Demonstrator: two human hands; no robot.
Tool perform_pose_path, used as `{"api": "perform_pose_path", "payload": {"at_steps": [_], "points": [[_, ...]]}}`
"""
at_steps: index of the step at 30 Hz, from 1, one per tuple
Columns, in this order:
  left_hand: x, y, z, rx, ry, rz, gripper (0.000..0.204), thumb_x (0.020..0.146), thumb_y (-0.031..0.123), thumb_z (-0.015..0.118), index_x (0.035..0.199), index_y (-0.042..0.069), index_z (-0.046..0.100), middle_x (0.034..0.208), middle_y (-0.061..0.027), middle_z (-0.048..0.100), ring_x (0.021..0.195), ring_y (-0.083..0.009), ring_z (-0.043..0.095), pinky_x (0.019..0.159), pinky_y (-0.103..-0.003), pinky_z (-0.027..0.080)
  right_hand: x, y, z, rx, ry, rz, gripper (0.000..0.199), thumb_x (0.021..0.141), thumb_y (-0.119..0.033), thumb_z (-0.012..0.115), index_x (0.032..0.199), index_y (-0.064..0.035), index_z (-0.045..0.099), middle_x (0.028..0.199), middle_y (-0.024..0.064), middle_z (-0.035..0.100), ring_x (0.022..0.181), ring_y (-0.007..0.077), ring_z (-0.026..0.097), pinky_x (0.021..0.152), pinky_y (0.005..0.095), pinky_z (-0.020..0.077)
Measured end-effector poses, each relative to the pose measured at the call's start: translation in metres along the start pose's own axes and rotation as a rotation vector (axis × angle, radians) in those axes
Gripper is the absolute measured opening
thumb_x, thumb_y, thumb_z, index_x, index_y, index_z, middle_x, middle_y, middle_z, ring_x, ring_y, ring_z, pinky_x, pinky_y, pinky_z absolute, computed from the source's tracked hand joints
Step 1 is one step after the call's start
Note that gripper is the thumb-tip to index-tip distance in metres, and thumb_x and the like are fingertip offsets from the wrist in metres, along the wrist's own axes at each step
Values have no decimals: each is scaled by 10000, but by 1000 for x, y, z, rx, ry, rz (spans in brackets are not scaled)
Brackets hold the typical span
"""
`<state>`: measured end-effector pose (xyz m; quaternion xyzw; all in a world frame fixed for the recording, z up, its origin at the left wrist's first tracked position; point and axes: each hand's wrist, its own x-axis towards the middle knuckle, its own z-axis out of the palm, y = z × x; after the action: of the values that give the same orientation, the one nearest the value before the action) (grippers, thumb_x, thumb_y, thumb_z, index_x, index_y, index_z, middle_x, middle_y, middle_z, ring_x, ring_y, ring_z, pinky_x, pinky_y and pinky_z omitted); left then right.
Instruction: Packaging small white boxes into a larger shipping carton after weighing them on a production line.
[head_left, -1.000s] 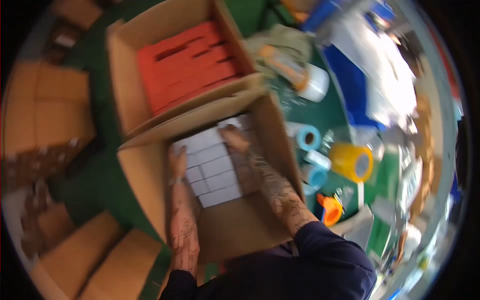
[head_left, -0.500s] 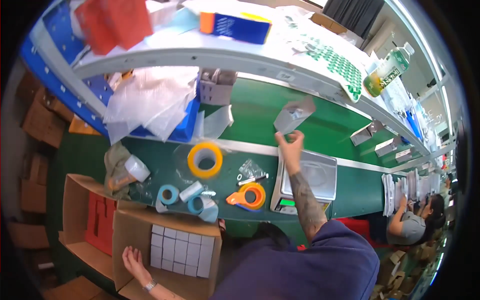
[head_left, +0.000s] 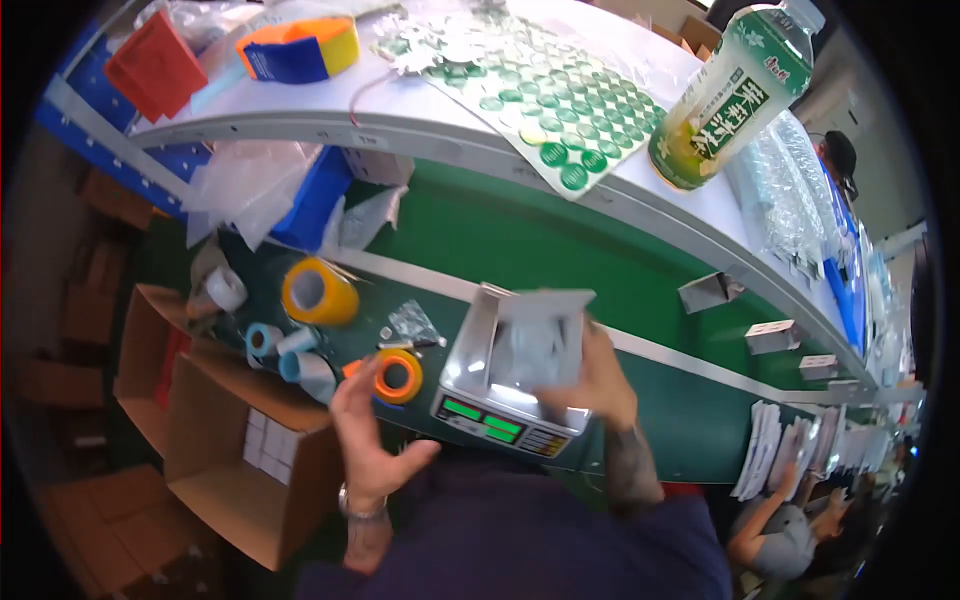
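My right hand (head_left: 608,385) grips a small open-topped white box (head_left: 543,350) over the digital scale (head_left: 462,375). The box is blurred, its flap is up and clear wrapping shows inside it; whether it touches the scale's plate I cannot tell. My left hand (head_left: 372,445) is empty with its fingers apart, in front of the scale's left side. Closest to its fingertips is a roll of tape on an orange dispenser (head_left: 398,376). An open cardboard carton (head_left: 225,485) to the left holds several small white boxes (head_left: 268,447).
Rolls of yellow tape (head_left: 320,292) and light blue tape (head_left: 263,341) lie left of the scale. Beyond runs a green belt (head_left: 450,240) carrying other small boxes (head_left: 772,337). A shelf above bears a drink bottle (head_left: 730,95) and a green sticker sheet (head_left: 560,110). A co-worker (head_left: 785,540) sits at right.
My right hand has taken the white box from the belt and brought it nearer, over the scale. The left hand has moved from the carton toward the scale. The view has shifted right.
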<state>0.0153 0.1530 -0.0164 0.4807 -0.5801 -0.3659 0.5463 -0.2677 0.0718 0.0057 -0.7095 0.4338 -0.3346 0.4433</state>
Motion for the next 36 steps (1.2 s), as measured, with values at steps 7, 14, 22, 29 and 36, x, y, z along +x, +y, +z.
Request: {"api": "perform_pose_path", "payload": {"at_steps": [7, 14, 22, 29, 36], "points": [[8, 2, 99, -595, -546, -281, 674, 711, 63, 756, 1287, 69, 405, 1399, -182, 379, 1247, -330, 456, 1018, -412, 412, -94, -27, 57, 544, 559, 124, 662, 758, -125, 718, 1330, 6, 411, 1304, 191, 484, 1145, 316, 531, 991, 425, 420], [12, -27, 138, -654, -596, -253, 442, 749, -26, 667, 1152, 49, 500, 1267, -155, 498, 1104, -256, 534, 937, -357, 448, -104, 8, 52, 706, 704, 210, 309, 805, -31, 610, 1085, -22, 480, 1196, 171, 531, 1085, 240, 551, 944, 373, 440], [23, -8, 115, -618, -436, -326, 280, 761, -4, 600, 1037, 49, 601, 1000, -61, 614, 916, -173, 561, 824, -276, 448, -75, -11, 67, 822, 585, 379, 248, 763, 33, 572, 990, -54, 522, 1020, 102, 577, 959, 180, 561, 898, 290, 426], [24, -32, 112, -623, -483, -390, 340, 745, -23, 544, 1072, 43, 609, 1032, -54, 598, 799, -114, 520, 725, -217, 407, -60, -14, 80, 616, 595, 278, 224, 817, -41, 565, 1040, -35, 551, 1048, 112, 578, 960, 194, 551, 912, 302, 412], [35, -52, 99, -668, -604, -472, 295, 792, -29, 588, 1072, 56, 624, 1042, -43, 626, 720, -65, 497, 637, -183, 380, -54, -7, 82, 592, 635, 287, 190, 921, -141, 512, 1064, -28, 564, 1087, 114, 555, 1017, 217, 531, 921, 325, 399]]}}
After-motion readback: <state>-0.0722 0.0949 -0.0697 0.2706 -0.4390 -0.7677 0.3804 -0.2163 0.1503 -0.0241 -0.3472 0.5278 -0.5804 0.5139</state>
